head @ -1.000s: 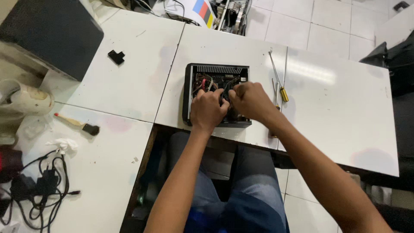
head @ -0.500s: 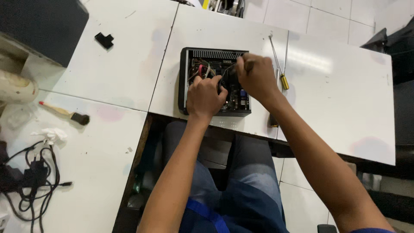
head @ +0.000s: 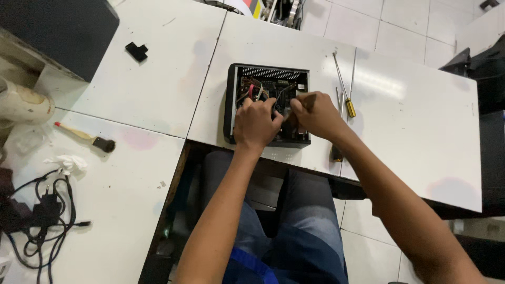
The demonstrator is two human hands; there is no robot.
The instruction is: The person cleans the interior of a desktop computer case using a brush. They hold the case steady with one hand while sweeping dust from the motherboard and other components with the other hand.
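Entries running left to right, head view.

Item, far left: a tangle of black cable (head: pixel 39 215) is lying at 8 o'clock on the white surface (head: pixel 158 94), with a small brush (head: pixel 87 137) above it at 9 o'clock.

Item, centre: an open small black computer case (head: pixel 267 104) is sitting at 12 o'clock from the person, near the surface's front edge. Its long axis is running toward and away from the person; the perforated end is pointing to 12 o'clock, the open top is facing up, and wiring and board are showing inside.

Item: the left hand (head: pixel 256 125) is resting over the case's near half, fingers curled down into the interior; what they are pinching cannot be told.

Item: the right hand (head: pixel 315 113) is working just beside it, fingers pressed together around a slim dark piece at the case's right side.

Handling note, as a judgement: the left hand should be steadying the case while the right is moving gently, keeping clear of the loose wires.

Item, right: a yellow-handled screwdriver (head: pixel 344 89) is lying at 1 o'clock, tip pointing to 12 o'clock.
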